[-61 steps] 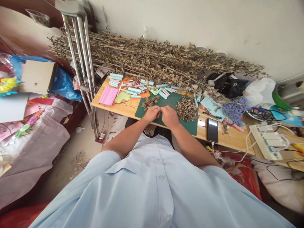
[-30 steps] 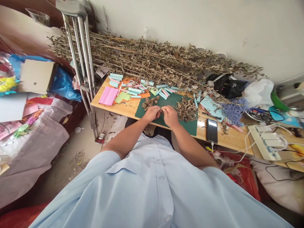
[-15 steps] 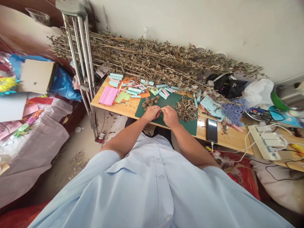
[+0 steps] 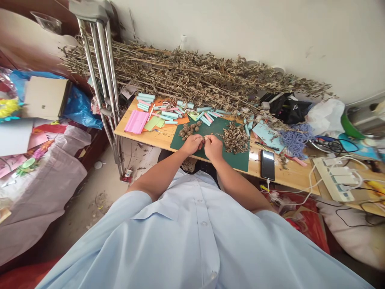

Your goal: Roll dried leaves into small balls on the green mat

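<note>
My left hand (image 4: 193, 144) and my right hand (image 4: 213, 147) meet over the front edge of a green cutting mat (image 4: 237, 161). Both are closed, fingertips pinched together at one spot. Whatever lies between them is too small and too hidden to make out. Just beyond my left hand sits a small heap of brown balls (image 4: 189, 129) that look rolled from dried leaf. To the right of my right hand lies a loose pile of crumbled dry leaves (image 4: 235, 137).
Rolled blue paper tubes (image 4: 170, 114) and a pink paper stack (image 4: 136, 121) lie at the back left. Dried leafy stalks (image 4: 186, 76) line the wall. A phone (image 4: 267, 165) charges beside the mat, near a power strip (image 4: 333, 178). Metal crutches (image 4: 102, 72) stand at left.
My right hand has turned slightly and drawn a little closer to my left hand. The fingertips stay together, and the piles look the same.
</note>
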The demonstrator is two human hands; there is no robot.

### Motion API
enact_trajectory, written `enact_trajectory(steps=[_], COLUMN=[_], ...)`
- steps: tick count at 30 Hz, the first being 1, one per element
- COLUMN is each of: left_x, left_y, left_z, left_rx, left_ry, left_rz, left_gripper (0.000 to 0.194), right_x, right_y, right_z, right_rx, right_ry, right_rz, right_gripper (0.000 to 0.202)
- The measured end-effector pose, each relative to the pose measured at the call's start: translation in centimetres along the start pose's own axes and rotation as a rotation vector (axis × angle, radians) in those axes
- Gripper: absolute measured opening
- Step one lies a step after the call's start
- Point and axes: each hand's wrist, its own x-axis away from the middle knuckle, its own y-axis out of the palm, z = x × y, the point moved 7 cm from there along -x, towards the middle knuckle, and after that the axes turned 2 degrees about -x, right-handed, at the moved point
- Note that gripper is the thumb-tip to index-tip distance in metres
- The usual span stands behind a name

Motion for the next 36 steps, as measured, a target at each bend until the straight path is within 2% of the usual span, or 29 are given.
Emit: enact_trajectory(steps=[3, 7, 13, 17, 23, 30, 36], left_x=[0.0, -0.1, 0.3, 0.8, 0.5, 0.4, 0.7], left_y=[0.0, -0.2, -0.1, -0.1, 0.2, 0.0, -0.2], left_z=[0.0, -0.3, 0.3, 1.2, 0.6, 0.5, 0.9], left_rx=[-0.015, 0.027, 0.161, 0.162, 0.154, 0.151, 0.128], left_ry=[0.01, 0.0, -0.021, -0.011, -0.028, -0.054, -0.062], left_rz=[0.005, 0.019, -0.019, -0.043, -0.076, -0.049, -0.016], left_gripper=[0.025, 0.025, 0.025, 0.025, 0.028, 0.02, 0.021], right_x=[0.4, 0.9, 0.7, 0.0, -0.7, -1.3, -1.3], right_y=[-0.4, -0.4, -0.2, -0.4, -0.6, -0.8, -0.5], right_z=[-1.7, -2.6, -2.1, -2.1, -2.6, -2.0, -0.4], right_rx=[0.133, 0.153, 0.138, 0.156, 0.19, 0.037, -0.15], right_ry=[-0.211, -0.355, -0.381, -0.388, -0.492, -0.415, -0.204], right_rz=[-0.019, -0.069, -0.112, -0.165, -0.307, -0.311, -0.264], right_gripper=[0.028, 0.031, 0.029, 0.028, 0.027, 0.023, 0.02])
